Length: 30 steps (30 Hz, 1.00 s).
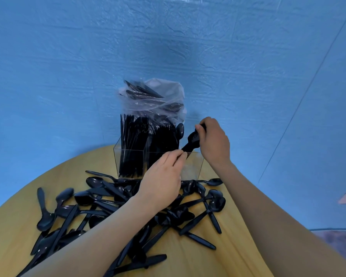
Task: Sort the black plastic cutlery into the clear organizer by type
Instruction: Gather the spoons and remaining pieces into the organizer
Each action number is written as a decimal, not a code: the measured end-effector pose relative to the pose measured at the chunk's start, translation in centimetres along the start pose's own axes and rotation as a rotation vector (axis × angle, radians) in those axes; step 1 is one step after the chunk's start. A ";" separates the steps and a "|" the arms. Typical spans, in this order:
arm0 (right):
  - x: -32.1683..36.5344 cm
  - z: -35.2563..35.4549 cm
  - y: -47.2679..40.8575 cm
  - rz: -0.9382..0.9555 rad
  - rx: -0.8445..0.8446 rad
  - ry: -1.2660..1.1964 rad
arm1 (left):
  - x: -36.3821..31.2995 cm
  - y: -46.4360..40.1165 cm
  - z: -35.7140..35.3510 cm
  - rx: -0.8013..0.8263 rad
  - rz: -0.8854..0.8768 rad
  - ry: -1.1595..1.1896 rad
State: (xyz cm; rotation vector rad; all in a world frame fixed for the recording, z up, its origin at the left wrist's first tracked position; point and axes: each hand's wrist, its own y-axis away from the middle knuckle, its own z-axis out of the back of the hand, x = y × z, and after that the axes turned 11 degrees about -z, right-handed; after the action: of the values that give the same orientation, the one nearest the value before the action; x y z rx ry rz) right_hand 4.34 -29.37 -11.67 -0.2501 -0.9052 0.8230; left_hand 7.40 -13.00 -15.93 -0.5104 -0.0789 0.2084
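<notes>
1. Lying nearest on the wooden table [200, 262] is a loose pile [112, 208] of black spoons and knives, their long axes crossing every way, with no common direction.
2. Reaching over the pile, the left hand [162, 182] has its fingertips drawn together at the lower tip of a spoon bundle [191, 141]; whether they actually pinch it I cannot tell.
3. The right hand [214, 142] has its fingers curled round the upper end of that bundle, thumb on top.
4. The bundle's long axis is tilted, upper end toward the right hand and lower end down-left, above the organizer's right compartment.
5. The clear organizer [200, 166] stands just behind the pile; its left and middle compartments hold upright cutlery, long axes vertical, and one spoon bowl [180, 129] sticks up.
6. Behind it sits a clear bag [164, 92] with more black cutlery, against a blue sheet [68, 66].
7. No writing is legible anywhere.
</notes>
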 end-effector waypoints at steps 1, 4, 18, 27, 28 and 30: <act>-0.1 -0.3 0.2 0.007 -0.005 0.035 | 0.0 0.0 0.1 -0.001 -0.006 0.002; -0.6 -0.9 0.9 0.049 -0.048 0.121 | 0.0 0.0 0.0 0.000 -0.008 -0.004; -3.8 2.4 6.5 -0.144 0.090 -0.042 | -1.3 2.2 1.0 0.049 0.041 0.164; -7.5 4.5 12.6 -0.154 0.662 0.160 | -3.2 6.7 2.2 0.426 0.121 0.259; -7.4 4.8 12.8 -0.149 0.681 0.161 | -3.2 6.8 2.2 0.462 0.114 0.238; -7.2 5.4 13.3 -0.154 0.699 0.147 | -3.2 6.9 2.2 0.514 0.103 0.190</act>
State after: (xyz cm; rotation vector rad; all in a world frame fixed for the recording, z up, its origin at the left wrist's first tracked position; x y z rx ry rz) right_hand -9.29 -26.34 -19.52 0.3616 -0.4512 0.9145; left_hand 2.79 -6.74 -17.49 -0.0199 0.1835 0.2692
